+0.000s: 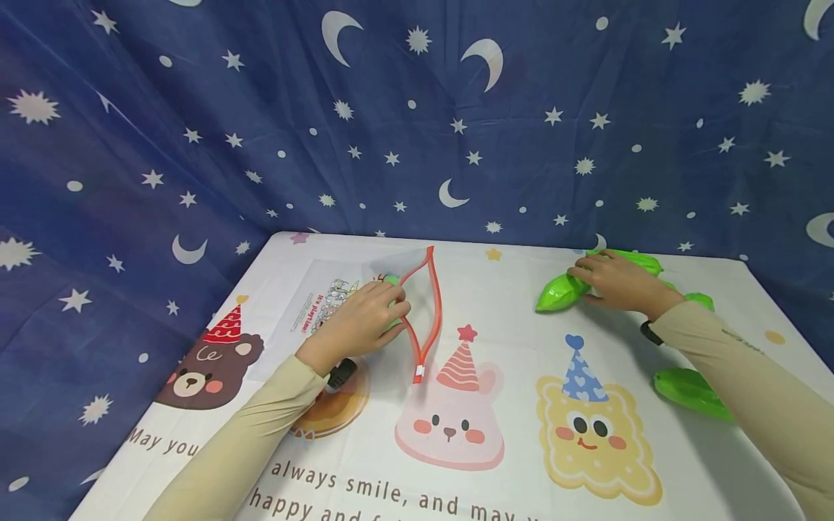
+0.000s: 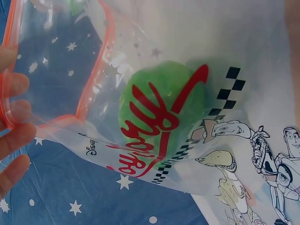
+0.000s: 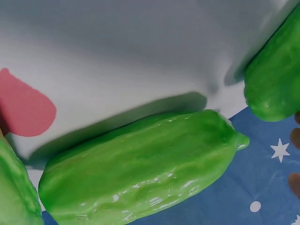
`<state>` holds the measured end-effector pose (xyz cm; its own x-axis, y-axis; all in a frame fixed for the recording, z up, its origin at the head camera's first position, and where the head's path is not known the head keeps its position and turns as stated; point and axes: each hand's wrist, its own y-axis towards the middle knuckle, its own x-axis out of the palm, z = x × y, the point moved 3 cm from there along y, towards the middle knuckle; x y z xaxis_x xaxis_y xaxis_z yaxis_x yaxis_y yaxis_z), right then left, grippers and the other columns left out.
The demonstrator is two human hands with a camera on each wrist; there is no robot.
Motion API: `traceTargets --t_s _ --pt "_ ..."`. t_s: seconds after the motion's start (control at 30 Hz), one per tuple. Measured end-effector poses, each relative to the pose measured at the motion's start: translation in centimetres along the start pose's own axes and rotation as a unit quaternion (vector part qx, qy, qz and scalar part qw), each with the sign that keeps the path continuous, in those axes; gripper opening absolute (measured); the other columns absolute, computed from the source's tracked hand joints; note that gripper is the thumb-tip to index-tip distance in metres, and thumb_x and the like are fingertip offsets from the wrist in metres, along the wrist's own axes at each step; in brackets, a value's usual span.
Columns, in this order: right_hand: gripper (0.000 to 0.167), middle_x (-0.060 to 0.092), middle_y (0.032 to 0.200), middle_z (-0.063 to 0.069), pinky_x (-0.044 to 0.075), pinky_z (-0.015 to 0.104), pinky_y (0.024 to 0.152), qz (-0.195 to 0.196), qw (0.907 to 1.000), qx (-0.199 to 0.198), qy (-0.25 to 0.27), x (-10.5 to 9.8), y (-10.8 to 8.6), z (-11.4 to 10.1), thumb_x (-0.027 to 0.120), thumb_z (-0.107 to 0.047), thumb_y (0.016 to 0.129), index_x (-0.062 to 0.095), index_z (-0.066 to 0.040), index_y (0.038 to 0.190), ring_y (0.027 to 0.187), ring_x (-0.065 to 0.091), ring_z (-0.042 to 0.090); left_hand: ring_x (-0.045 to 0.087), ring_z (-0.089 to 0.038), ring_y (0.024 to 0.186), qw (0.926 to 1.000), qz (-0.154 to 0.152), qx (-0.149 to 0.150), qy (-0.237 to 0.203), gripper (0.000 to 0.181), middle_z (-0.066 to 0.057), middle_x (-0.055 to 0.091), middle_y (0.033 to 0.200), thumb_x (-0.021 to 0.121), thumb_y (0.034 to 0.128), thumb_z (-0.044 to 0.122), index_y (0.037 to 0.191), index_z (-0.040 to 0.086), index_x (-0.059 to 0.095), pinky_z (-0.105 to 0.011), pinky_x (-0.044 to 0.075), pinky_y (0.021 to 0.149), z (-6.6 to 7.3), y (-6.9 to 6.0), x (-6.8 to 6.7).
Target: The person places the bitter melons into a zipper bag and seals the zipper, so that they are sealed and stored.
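Observation:
My left hand [image 1: 365,318] grips the edge of a clear zip bag [image 1: 302,289] with a red zipper rim, and the bag's mouth gapes to the right. In the left wrist view, the fingers [image 2: 18,136] lie at the red rim [image 2: 96,70]. A rounded green thing [image 2: 159,103] shows through the printed plastic; its kind is blurred. At the back right, my right hand [image 1: 619,278] holds a glossy green cucumber-like vegetable [image 1: 562,293] between fingers and thumb. Another such vegetable [image 2: 75,5] may be partly seen beyond the bag.
More green cucumber-like vegetables lie around my right arm: one behind the hand [image 1: 635,260], one beside the wrist [image 1: 700,300], one near the forearm [image 1: 693,393]. A printed white cloth [image 1: 508,304] covers the table. A blue star-patterned curtain [image 1: 417,130] stands behind.

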<state>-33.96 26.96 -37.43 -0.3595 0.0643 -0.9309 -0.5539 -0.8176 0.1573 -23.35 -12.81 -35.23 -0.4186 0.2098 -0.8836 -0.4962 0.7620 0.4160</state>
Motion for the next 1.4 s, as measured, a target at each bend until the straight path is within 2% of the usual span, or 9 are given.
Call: traceTargets --t_s 0.23,0.83,1.07,1.23,1.4 --pt "0.053 0.063 0.106 0.017 0.045 0.058 0.088 -0.041 0.9987 0.028 0.007 0.3 0.2 0.5 0.082 -0.017 0.067 0.061 -0.002 0.112 0.101 0.06 0.035 0.055 -0.023 0.09 1.0 0.002 -0.001 0.001 0.012 -0.005 0.058 0.094 0.067 0.0831 0.019 0.089 0.01 0.062 -0.037 0.045 0.093 0.0 0.0 -0.1" --pt "0.056 0.063 0.109 0.018 0.043 0.058 0.092 -0.071 0.9966 0.041 -0.001 1.8 0.3 1.3 0.082 -0.011 0.066 0.057 -0.002 0.116 0.104 0.059 0.036 0.055 -0.022 0.089 1.0 -0.007 -0.001 0.004 0.013 -0.005 0.059 0.095 0.068 0.0836 0.02 0.091 0.011 0.063 -0.037 0.046 0.093 0.1 0.0 0.0" --pt "0.058 0.063 0.107 0.017 0.044 0.056 0.091 -0.057 0.9977 0.033 -0.017 1.9 0.3 1.2 0.083 -0.013 0.065 0.058 -0.002 0.116 0.102 0.059 0.034 0.055 -0.022 0.09 1.0 -0.007 -0.003 0.003 0.014 -0.005 0.059 0.094 0.068 0.0834 0.02 0.092 0.01 0.063 -0.036 0.046 0.094 0.1 0.1 0.0" --pt "0.059 0.064 0.105 0.015 0.045 0.055 0.09 -0.028 0.9994 0.018 -0.007 1.6 0.1 0.7 0.085 -0.015 0.063 0.058 -0.003 0.113 0.099 0.06 0.033 0.055 -0.022 0.09 0.9999 -0.014 -0.004 0.002 0.013 -0.004 0.059 0.095 0.067 0.0838 0.02 0.092 0.011 0.063 -0.036 0.046 0.093 0.1 0.1 0.2" --pt "0.058 0.065 0.102 0.013 0.046 0.053 0.089 0.005 1.0 -0.001 0.005 1.0 -0.2 -0.1 0.086 -0.018 0.061 0.059 -0.004 0.11 0.097 0.061 0.031 0.055 -0.022 0.09 1.0 -0.009 -0.003 -0.001 0.013 -0.005 0.058 0.095 0.068 0.0835 0.019 0.092 0.011 0.063 -0.036 0.045 0.09 0.0 0.1 0.1"
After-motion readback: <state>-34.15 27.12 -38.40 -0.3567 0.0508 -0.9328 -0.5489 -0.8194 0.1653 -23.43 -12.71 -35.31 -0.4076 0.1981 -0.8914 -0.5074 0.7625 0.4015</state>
